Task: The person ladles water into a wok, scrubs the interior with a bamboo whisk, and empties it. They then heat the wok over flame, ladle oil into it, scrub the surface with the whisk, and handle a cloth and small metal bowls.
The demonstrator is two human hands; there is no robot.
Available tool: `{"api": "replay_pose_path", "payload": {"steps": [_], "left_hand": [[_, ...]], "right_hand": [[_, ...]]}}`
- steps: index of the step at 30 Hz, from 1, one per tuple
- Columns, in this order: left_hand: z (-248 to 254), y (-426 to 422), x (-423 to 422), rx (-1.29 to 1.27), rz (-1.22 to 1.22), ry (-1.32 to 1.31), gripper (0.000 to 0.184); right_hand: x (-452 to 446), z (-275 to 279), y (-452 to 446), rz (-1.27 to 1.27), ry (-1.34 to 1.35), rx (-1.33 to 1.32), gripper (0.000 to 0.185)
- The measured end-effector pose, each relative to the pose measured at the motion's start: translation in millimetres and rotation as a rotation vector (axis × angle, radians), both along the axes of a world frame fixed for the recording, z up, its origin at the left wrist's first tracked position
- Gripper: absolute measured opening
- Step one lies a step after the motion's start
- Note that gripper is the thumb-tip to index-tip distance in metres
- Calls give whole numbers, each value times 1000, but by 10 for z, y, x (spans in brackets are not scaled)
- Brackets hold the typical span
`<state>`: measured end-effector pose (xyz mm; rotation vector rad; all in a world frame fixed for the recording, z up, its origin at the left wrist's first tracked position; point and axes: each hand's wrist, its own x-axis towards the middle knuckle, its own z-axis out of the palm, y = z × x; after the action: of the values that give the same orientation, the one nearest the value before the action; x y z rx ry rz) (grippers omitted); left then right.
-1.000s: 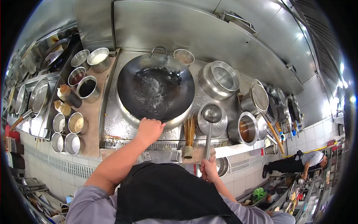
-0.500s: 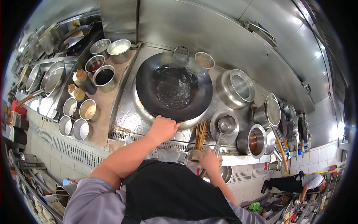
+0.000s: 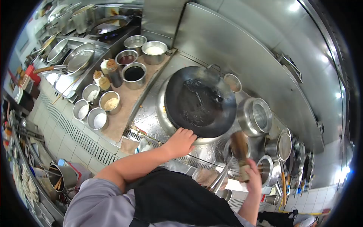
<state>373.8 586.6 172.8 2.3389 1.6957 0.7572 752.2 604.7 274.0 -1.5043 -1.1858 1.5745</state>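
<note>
A dark wok (image 3: 174, 102) with a little liquid in its bottom sits on the stove ring. My left hand (image 3: 180, 143) is closed at the wok's near rim; the spot its fingers grip is hidden beneath them. In my right hand (image 3: 253, 176) is a bamboo wok brush (image 3: 239, 149), held upright by its lower end and smeared by motion. Behind the brush stands a perforated strainer (image 3: 228, 150). A ladle's handle (image 3: 223, 174) slants down from the strainer towards my apron, and the brush covers part of the ladle's bowl.
Steel pots of sauces (image 3: 134, 73) and seasonings (image 3: 110, 102) stand left of the wok, beside squeeze bottles (image 3: 113, 72). To the right are stacked steel basins (image 3: 252, 117), a pot (image 3: 266, 168) and a mesh skimmer (image 3: 284, 145). Another person (image 3: 302, 219) is at the lower right.
My right hand has lifted the bamboo brush and moved it right, in front of the strainer. My left hand stays at the wok's rim. The whole view has turned and shifted.
</note>
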Motion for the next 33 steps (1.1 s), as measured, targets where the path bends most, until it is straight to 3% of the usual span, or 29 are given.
{"api": "replay_pose_path", "payload": {"steps": [2, 4, 6, 8, 9, 10, 11, 12, 15, 20, 23, 25, 28, 31, 33], "left_hand": [[47, -130, -28, 65, -4, -6, 45], [74, -222, -46, 117, 8, -8, 51], [81, -257, -46, 120, 6, 9, 53], [119, -286, -40, 90, 10, 13, 54], [124, -288, -42, 69, 6, 23, 54], [128, -291, -43, 48, 1, 33, 54], [131, -294, -43, 28, -3, 44, 54], [130, -301, -38, 23, 2, 66, 54], [154, -294, -49, -20, 21, 77, 55], [13, -327, -68, -64, 8, 121, 59], [83, -347, -108, -153, -52, 123, 63], [105, -338, -68, -115, -28, 62, 64], [100, -318, -70, -105, -37, 55, 65], [117, -328, -93, -71, -46, 93, 67], [117, -323, -116, -63, -59, 104, 68]], "right_hand": [[-350, 562, 65, 122, -153, 86, 59], [-655, 707, 287, 192, -220, 116, 61], [-1050, 690, 479, 590, -1131, 881, 59], [-1818, 725, 474, 786, -1386, 652, 40], [-2008, 419, 677, 982, -1359, 663, 33], [-2231, -8, 950, 1003, -1285, 862, 27], [-2495, -337, 1266, 827, -1294, 1082, 21], [-2774, -540, 1693, 719, -1267, 1024, 19], [-3362, -511, 2145, 472, -1230, 890, 17], [-3160, -307, 989, 814, -1119, 1035, 27], [-3019, -372, 911, 928, -1299, 1023, 33], [-3167, -504, 1551, 780, -1285, 1097, 30], [-3208, -895, 2463, 299, -1228, 989, 30], [-3109, -716, 1813, 625, -1318, 1123, 27], [-2811, -802, 1402, 847, -1387, 1371, 27]]}}
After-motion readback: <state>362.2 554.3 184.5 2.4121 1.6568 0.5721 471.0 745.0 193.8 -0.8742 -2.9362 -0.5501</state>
